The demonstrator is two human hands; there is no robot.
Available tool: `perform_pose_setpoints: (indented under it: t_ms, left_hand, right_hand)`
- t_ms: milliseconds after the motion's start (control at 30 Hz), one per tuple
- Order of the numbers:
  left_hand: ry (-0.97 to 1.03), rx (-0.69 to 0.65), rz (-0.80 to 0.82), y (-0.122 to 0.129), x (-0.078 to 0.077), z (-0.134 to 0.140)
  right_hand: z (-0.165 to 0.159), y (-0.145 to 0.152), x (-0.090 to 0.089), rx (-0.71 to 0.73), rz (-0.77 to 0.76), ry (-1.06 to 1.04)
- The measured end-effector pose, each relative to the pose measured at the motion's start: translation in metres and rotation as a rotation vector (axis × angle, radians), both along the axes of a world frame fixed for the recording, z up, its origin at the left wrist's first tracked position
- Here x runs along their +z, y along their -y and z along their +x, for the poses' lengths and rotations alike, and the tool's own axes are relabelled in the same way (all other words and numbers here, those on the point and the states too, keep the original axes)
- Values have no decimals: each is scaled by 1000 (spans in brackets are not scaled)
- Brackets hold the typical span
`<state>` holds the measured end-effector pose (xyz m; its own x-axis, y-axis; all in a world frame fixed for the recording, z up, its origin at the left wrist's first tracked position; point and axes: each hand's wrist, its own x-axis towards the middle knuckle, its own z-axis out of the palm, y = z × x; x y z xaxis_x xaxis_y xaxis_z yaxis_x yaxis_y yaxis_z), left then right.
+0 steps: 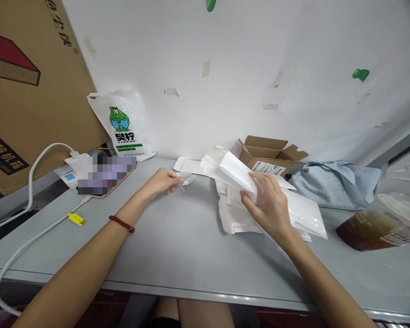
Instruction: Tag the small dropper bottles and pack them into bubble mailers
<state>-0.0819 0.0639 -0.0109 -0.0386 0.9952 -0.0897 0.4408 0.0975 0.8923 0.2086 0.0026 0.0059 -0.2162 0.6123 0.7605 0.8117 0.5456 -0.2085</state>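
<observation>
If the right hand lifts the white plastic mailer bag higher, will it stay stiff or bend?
The white plastic mailer bag likely flops: it already creases in the right hand. It looks thin, so probably light. Its glossy film may slip.

Worktop (177,241) bare between both forearms, open toward near edge. Right: heap of white bags (294,214) blocks reach, cardboard box (273,157) and blue cloth (335,182) behind it, food tub (372,228) near right edge. Left: white cable (27,246) crosses surface; plastic bag (126,123) leans on wall.
</observation>
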Motion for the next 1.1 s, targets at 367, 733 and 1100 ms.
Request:
perform_pose_setpoints:
  t_ms: [367,733,1100]
  left_hand:
    - [177,68,76,2,8,0]
    - [594,11,178,10,32,-7]
    - [144,136,7,-5,-6,-8]
  right_hand:
    - [3,-5,1,32,-185,-26]
    - [3,-5,1,42,-243,-3]
    - [14,-4,9,-58,106,83]
